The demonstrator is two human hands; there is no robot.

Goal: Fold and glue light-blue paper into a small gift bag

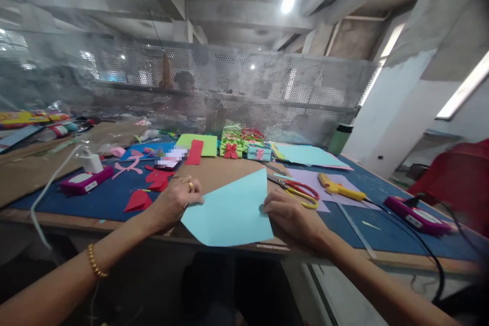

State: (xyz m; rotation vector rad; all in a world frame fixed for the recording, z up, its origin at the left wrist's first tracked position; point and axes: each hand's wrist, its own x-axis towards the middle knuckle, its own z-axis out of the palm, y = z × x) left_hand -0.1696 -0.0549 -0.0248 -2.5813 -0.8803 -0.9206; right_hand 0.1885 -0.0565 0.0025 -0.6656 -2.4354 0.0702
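Left hand pinches the light-blue sheet near ten o'clock on its outline, and the right hand grasps it at three o'clock; it is held over the near, six o'clock edge of the table. It looks light and fairly stiff, like thin card, likely to crease if squeezed, so opposite edges seem the best hold. No writing shows on it; labels on the purple boxes, at nine and three o'clock, are unreadable.

Blue sheet of smooth, matt paper.
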